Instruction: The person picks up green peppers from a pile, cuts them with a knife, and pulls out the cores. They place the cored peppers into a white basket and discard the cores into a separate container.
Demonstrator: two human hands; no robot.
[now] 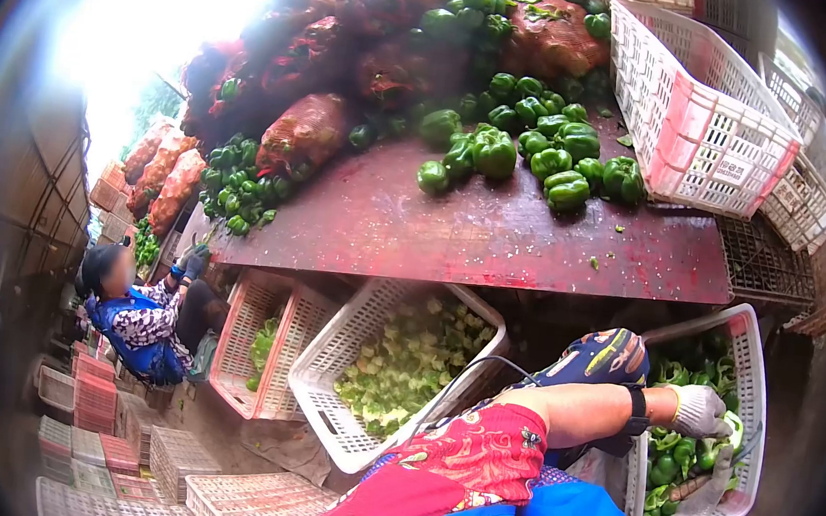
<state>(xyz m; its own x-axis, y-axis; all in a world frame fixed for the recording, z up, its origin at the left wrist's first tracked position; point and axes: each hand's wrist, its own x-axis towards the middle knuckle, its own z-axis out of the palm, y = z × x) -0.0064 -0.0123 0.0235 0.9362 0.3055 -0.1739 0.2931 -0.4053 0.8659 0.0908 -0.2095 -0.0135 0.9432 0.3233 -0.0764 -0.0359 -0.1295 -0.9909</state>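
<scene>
Both my hands are over a white crate (pixel 757 382) of green bell peppers (pixel 684 454) at the lower right. My left hand (pixel 702 412), in a pale knit glove, reaches in from the left and its fingers are closed on a light green bell pepper (pixel 732 434). Just below it is my right hand (pixel 701 504), also gloved, its fingers pointing up toward that same pepper. They look closed, but what they hold is too small and blurred to tell. Dark bands circle both wrists.
A red table (pixel 492 240) carries loose peppers (pixel 567 154) and full mesh sacks (pixel 306 133). Before it stand a crate of pale green trimmings (pixel 414 365) and a pink-white crate (pixel 256 343). A co-worker (pixel 141 319) sits at left. Crates (pixel 701 116) stack at right.
</scene>
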